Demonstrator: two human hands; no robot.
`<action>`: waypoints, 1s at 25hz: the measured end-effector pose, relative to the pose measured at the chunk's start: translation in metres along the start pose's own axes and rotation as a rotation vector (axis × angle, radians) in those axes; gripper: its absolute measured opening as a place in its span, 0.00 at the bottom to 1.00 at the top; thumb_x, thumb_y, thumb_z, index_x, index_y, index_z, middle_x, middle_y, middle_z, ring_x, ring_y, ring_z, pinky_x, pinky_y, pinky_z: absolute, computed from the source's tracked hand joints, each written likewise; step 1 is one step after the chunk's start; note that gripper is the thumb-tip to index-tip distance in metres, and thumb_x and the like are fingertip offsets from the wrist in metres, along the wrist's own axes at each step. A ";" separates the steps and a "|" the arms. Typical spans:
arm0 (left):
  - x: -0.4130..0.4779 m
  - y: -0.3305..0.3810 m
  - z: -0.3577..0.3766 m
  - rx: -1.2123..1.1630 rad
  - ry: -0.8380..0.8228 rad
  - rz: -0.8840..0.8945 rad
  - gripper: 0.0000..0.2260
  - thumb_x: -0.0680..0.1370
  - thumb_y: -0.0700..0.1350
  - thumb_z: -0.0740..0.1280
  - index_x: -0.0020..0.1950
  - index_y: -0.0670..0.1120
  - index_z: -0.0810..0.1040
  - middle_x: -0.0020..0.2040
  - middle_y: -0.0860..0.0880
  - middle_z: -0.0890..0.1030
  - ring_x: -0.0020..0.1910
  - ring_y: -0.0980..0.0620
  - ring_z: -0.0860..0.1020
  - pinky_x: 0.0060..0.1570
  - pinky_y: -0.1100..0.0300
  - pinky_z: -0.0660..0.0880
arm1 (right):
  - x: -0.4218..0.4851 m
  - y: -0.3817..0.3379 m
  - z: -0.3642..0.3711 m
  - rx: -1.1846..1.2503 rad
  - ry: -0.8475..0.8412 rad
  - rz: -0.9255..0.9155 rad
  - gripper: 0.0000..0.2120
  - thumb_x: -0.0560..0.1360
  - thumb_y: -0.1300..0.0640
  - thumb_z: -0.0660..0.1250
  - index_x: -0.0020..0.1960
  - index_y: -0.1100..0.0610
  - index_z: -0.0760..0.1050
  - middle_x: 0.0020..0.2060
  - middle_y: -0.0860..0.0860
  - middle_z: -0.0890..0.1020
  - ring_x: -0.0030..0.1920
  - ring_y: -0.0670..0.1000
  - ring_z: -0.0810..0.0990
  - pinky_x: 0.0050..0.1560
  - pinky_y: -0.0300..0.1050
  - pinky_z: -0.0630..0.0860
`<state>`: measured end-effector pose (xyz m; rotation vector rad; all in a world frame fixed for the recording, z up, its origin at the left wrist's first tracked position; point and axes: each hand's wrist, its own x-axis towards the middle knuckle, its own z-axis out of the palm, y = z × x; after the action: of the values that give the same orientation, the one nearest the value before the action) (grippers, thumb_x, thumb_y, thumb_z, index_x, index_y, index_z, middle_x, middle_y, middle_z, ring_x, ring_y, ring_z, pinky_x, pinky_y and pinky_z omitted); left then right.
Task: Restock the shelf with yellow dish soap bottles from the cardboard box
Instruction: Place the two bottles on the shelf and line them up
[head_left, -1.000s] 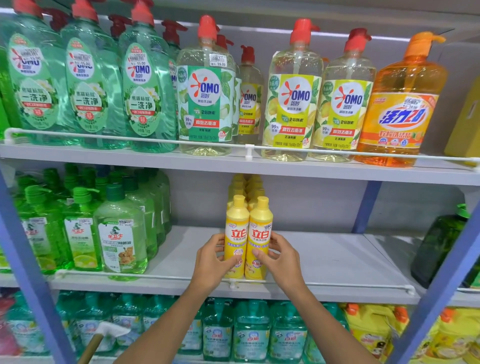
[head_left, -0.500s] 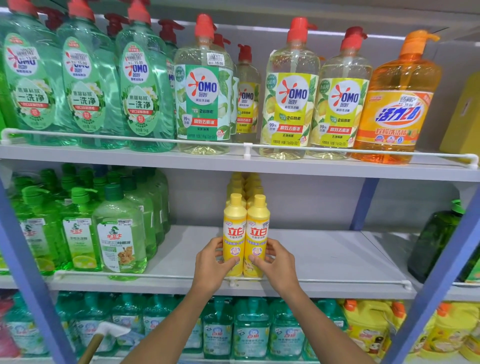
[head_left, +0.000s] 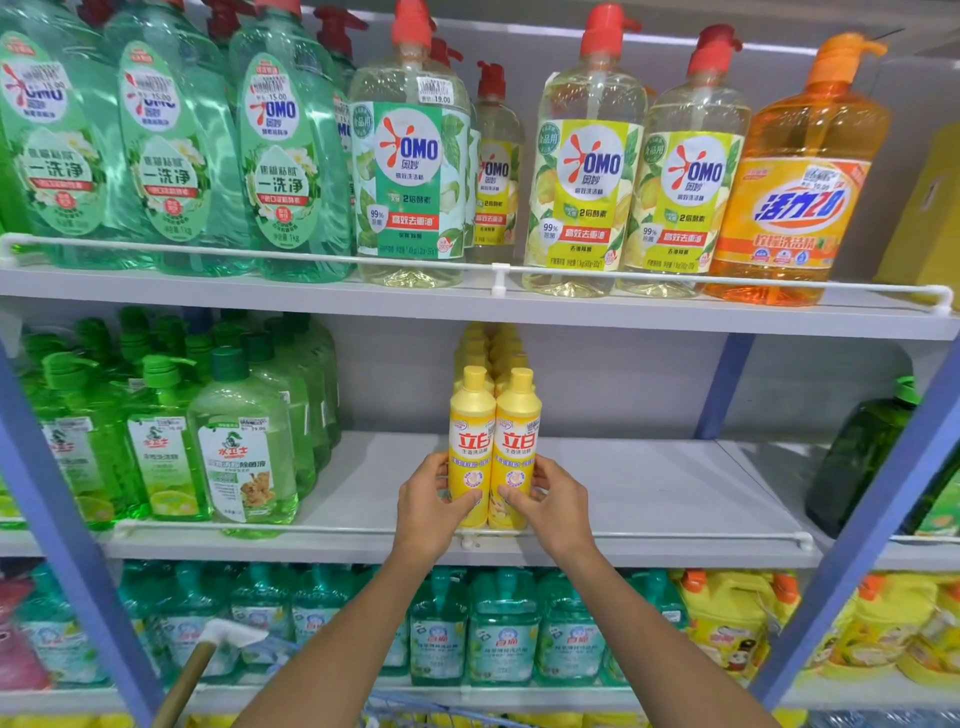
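The left hand (head_left: 431, 506) grips the left yellow bottle (head_left: 470, 441) low on its body; the right hand (head_left: 550, 501) grips the right yellow bottle (head_left: 517, 441) the same way. The two are upright and touching, at the near edge of the middle shelf (head_left: 649, 493), just behind the white rail (head_left: 649, 535). A row of yellow bottles (head_left: 491, 348) runs behind them toward the far wall, so restocking looks partly done. Bare shelf to the right suggests more may follow; the cardboard box is out of view
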<state>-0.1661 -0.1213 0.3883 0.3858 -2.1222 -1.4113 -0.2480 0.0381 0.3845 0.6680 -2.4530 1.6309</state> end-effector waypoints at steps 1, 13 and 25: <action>0.001 -0.001 0.000 -0.005 -0.001 0.002 0.26 0.70 0.42 0.80 0.65 0.47 0.76 0.56 0.52 0.83 0.54 0.57 0.80 0.57 0.52 0.81 | 0.000 -0.001 0.000 -0.004 0.004 0.007 0.26 0.69 0.52 0.80 0.65 0.52 0.77 0.54 0.44 0.84 0.53 0.39 0.81 0.57 0.37 0.79; -0.012 -0.005 -0.012 0.089 -0.048 0.064 0.25 0.73 0.51 0.75 0.69 0.51 0.73 0.63 0.49 0.80 0.62 0.51 0.77 0.60 0.53 0.76 | -0.016 -0.015 -0.008 -0.202 -0.048 0.053 0.26 0.74 0.46 0.74 0.69 0.55 0.75 0.62 0.51 0.82 0.62 0.50 0.79 0.64 0.48 0.76; -0.153 0.025 -0.044 1.122 -0.497 0.141 0.38 0.75 0.66 0.66 0.77 0.44 0.61 0.71 0.43 0.71 0.69 0.41 0.70 0.65 0.45 0.71 | -0.148 -0.015 -0.063 -0.963 -0.567 -0.242 0.40 0.78 0.36 0.62 0.81 0.54 0.53 0.80 0.57 0.56 0.79 0.59 0.56 0.76 0.57 0.62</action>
<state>-0.0155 -0.0649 0.3801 0.2789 -3.1247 -0.0882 -0.1182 0.1335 0.3730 1.2462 -2.8924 0.0557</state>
